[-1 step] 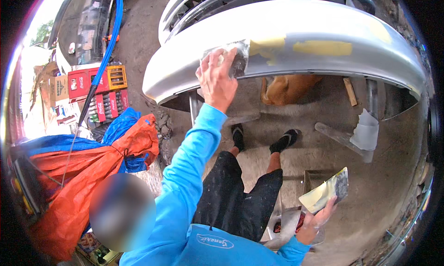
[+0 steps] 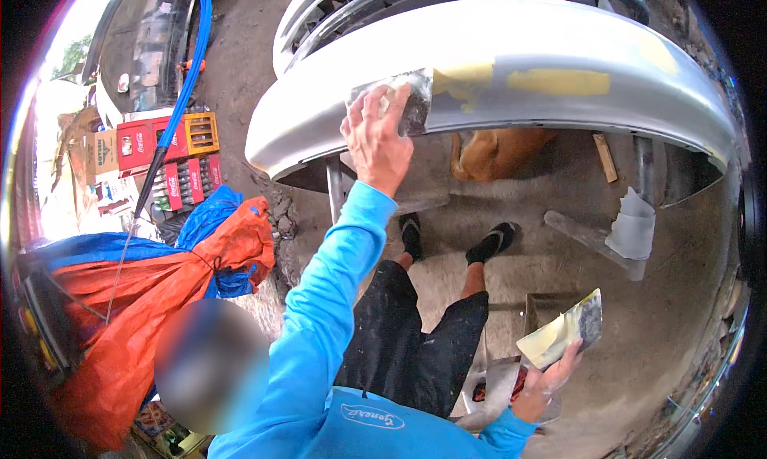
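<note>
A silver car bumper [image 2: 311, 111] with patches of yellow filler [image 2: 559, 82] spans the upper middle. My left hand [image 2: 378, 147] reaches up to its left part, fingers bent over a thin grey rectangular sheet [image 2: 416, 107] that lies against the curved surface. Whether this sheet is a spreader or an abrasive sheet I cannot tell. Low on the right, my right hand [image 2: 551, 381] grips the lower edge of a flat putty board [image 2: 561, 331]. Pale yellow putty covers much of the board, while its far end shows dark grey.
Under the bumper lies a brown dog [image 2: 499, 155], near a wood strip [image 2: 605, 158] and the stand's leg [image 2: 642, 167]. Bottle crates [image 2: 184, 183] and an orange-and-blue tarp [image 2: 232, 239] fill the left. Blue hoses [image 2: 196, 75] hang there. A metal box [image 2: 499, 379] sits beside my right hand.
My left hand and the grey sheet have shifted very slightly to the right along the bumper. The right hand and its putty board look unchanged.
</note>
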Demonstrator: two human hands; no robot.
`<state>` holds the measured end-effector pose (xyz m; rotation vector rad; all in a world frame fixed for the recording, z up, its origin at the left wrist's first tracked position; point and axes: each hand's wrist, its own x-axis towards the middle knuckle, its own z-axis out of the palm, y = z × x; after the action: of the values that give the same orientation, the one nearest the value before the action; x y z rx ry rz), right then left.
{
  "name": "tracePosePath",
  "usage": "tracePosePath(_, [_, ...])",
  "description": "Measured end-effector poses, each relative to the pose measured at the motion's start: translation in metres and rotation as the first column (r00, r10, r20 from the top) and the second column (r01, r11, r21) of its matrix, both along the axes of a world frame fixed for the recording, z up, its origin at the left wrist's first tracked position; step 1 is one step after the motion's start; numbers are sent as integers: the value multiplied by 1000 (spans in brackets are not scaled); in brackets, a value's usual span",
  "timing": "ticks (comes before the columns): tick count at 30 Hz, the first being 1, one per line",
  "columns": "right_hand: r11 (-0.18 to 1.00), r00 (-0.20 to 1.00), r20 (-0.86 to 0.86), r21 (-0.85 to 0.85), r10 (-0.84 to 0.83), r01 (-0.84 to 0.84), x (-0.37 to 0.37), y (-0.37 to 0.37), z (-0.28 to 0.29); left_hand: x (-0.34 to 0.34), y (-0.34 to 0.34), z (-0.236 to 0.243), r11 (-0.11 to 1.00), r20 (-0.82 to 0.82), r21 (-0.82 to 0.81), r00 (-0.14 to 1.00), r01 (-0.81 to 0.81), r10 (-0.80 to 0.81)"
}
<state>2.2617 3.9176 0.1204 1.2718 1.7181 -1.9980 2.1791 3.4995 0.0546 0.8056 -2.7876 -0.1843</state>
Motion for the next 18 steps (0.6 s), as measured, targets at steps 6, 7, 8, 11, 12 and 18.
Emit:
tracePosePath(6, [998, 998, 1, -12, -60, 60, 3, 1, -5, 11, 11, -48, 996, -122, -94, 992, 3, -14])
tracePosePath(7, [998, 999, -3, -33, -45, 45, 4, 2, -5, 15, 10, -57, 992, -141, -128, 990, 3, -21])
tracePosePath(8, [998, 999, 0, -53, -41, 41, 5, 5, -7, 14, 13, -62, 987, -153, -162, 987, 14, -39])
tracePosePath(11, [997, 999, 14, -62, -46, 47, 7, 8, -9, 15, 15, -69, 985, -149, -172, 987, 28, -54])
tracePosePath(12, [997, 999, 12, -63, -43, 44, 7, 8, -9, 16, 14, -68, 983, -134, -183, 989, 31, -56])
tracePosePath(18, [997, 998, 7, -48, -55, 56, 3, -3, -2, 32, 20, -25, 997, 17, -26, 998, 66, -66])
